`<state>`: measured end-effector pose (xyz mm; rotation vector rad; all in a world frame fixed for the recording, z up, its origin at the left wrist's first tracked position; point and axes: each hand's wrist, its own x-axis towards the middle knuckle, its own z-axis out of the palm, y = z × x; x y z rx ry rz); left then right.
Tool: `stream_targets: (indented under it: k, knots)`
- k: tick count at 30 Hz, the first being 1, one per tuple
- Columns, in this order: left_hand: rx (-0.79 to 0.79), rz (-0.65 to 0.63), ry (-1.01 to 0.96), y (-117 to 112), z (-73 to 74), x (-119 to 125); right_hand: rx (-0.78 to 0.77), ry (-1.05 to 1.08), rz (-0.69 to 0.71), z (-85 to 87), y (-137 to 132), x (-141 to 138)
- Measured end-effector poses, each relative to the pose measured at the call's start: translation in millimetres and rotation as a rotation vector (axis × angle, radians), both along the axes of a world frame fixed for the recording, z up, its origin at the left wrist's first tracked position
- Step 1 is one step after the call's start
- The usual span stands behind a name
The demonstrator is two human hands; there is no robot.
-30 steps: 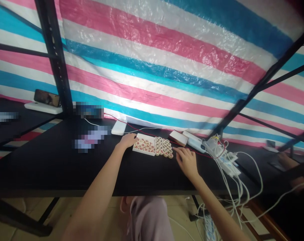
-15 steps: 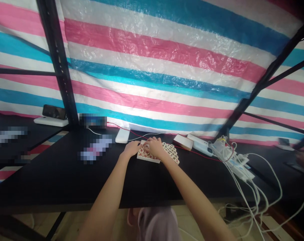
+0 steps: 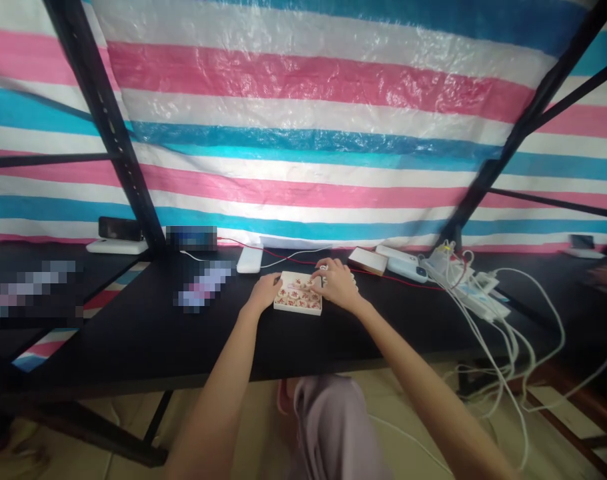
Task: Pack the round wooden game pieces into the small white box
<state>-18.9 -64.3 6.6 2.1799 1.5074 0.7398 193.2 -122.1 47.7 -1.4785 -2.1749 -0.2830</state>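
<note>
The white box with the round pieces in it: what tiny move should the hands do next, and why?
Maybe steady the white box with the left hand. That hand is at its left edge, and the right hand reaches over its right side, so a bump could shift the round pieces.

Shiny plastic backdrop, dull black desk
So the striped sheet [image 3: 313, 180] is crinkly, glossy plastic, while the tabletop [image 3: 183, 347] looks smooth and pretty matt. The slotted post [image 3: 105, 120] looks like painted metal, and the power strip [image 3: 476, 307] is smooth plastic. Trousers [image 3: 333, 427] are soft, creased cloth. White box [image 3: 297, 310] looks smooth, card or plastic, can't tell.
</note>
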Motion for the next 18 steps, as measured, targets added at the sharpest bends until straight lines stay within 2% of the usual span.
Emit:
stream_targets:
  k: [3,7,11,18]
  knots:
    - [-0.002,-0.003,0.033,-2,3.3,1,-0.027,0.025,-0.052,-6.8,-37,24]
    - [0.013,0.042,0.089,-4,9.8,2,-0.067,0.007,-0.118,-21.6,-70,36]
    - [0.034,0.096,0.159,-5,14.4,4,-0.047,-0.021,-0.14,-29.6,-78,37]
    - [0.032,0.123,0.213,-6,18.7,11,-0.052,-0.128,-0.088,-27.2,-80,41]
